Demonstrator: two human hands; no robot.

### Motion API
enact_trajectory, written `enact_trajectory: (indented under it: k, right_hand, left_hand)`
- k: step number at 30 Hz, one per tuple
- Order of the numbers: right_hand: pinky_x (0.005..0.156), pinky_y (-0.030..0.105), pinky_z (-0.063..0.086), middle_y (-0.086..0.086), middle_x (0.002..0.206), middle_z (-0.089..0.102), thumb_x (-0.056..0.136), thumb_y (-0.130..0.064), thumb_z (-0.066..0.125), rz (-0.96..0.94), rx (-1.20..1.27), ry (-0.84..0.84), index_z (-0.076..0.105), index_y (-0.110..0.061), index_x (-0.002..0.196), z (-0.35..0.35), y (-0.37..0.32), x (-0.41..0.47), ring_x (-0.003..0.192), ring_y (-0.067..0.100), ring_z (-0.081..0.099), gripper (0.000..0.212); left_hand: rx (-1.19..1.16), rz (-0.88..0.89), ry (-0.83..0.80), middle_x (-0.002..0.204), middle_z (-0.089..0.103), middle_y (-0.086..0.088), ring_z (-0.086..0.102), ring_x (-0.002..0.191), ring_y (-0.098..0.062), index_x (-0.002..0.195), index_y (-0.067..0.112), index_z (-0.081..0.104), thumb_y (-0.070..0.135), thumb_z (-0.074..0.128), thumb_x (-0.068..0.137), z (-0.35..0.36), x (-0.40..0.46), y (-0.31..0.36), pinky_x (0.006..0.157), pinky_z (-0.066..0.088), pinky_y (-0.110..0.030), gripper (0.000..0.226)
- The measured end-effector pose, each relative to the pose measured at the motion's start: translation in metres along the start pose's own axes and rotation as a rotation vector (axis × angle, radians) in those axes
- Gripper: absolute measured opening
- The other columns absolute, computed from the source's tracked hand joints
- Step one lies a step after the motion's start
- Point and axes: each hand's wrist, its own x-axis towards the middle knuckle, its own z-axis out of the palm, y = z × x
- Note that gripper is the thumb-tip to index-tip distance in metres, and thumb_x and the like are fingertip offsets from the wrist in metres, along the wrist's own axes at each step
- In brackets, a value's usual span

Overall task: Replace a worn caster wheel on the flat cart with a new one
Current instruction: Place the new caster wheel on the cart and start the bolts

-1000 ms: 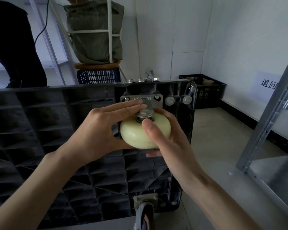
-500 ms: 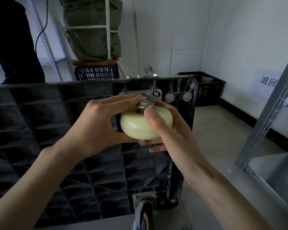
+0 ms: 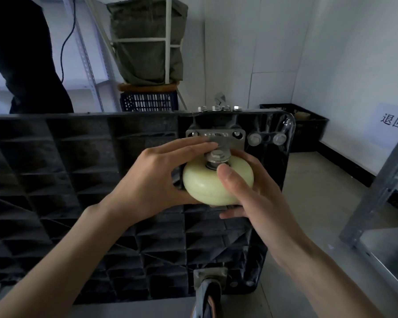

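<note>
Both hands grip the cream caster wheel [image 3: 207, 182] at the upturned flat cart [image 3: 78, 180] top right corner, left hand [image 3: 152, 180] and right hand [image 3: 251, 193] fingers curled round it, axle bolt pointing up toward the camera

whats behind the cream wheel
The caster's metal mounting plate against the black cart underside. The bracket behind the cream wheel is mostly hidden by it and both hands.

Black ribbed plastic flat cart [image 3: 78, 171] stands on edge, underside facing camera. Cream-coloured round caster wheel [image 3: 207, 183] with grey metal mounting plate [image 3: 216, 135] sits at cart's upper right corner, axle nut facing out. Dark worn caster wheel [image 3: 208, 299] hangs at lower right corner, edge-on
</note>
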Motion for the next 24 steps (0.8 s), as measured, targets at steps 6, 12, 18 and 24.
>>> enact_trajectory:
  k: [6, 12, 18, 24]
  right_hand:
    - [0.070, 0.040, 0.065, -0.009, 0.112, 0.074, 0.072, -0.064, 0.074, -0.007, 0.000, 0.036, 0.061, -0.041, 0.126, 0.002, -0.002, 0.001, 0.095, 0.020, 0.076, 0.060]
    - [0.070, 0.037, 0.064, 0.004, 0.115, 0.075, 0.057, -0.084, 0.074, 0.044, -0.033, 0.049, 0.062, -0.039, 0.129, 0.001, -0.007, 0.003, 0.091, 0.031, 0.077, 0.086]
    - [0.066, 0.034, 0.062, 0.016, 0.117, 0.073, 0.053, -0.087, 0.074, 0.092, -0.043, 0.045, 0.063, -0.029, 0.132, 0.005, -0.009, 0.003, 0.095, 0.035, 0.076, 0.100]
    - [0.066, 0.033, 0.062, 0.021, 0.116, 0.073, 0.049, -0.088, 0.075, 0.104, -0.050, 0.046, 0.061, -0.022, 0.134, 0.004, -0.010, 0.004, 0.098, 0.038, 0.075, 0.109]
  left_hand:
    - [0.010, -0.037, 0.043, 0.145, 0.056, 0.005, 0.052, 0.134, -0.006, 0.143, 0.021, 0.057, 0.047, 0.088, 0.071, 0.003, 0.000, 0.004, 0.109, 0.048, -0.036, 0.083]
    - [0.084, -0.113, 0.095, 0.150, 0.050, 0.006, 0.048, 0.138, -0.012, 0.154, 0.026, 0.041, 0.050, 0.090, 0.069, -0.002, -0.019, -0.004, 0.106, 0.050, -0.044, 0.101]
    - [0.093, -0.236, 0.223, 0.137, 0.058, 0.008, 0.058, 0.125, -0.011, 0.147, 0.024, 0.051, 0.036, 0.088, 0.076, 0.003, -0.059, -0.021, 0.097, 0.055, -0.040, 0.081]
    - [0.132, -0.224, 0.237, 0.129, 0.063, 0.007, 0.062, 0.117, -0.014, 0.141, 0.022, 0.057, 0.035, 0.085, 0.080, 0.020, -0.062, -0.030, 0.090, 0.057, -0.041, 0.069]
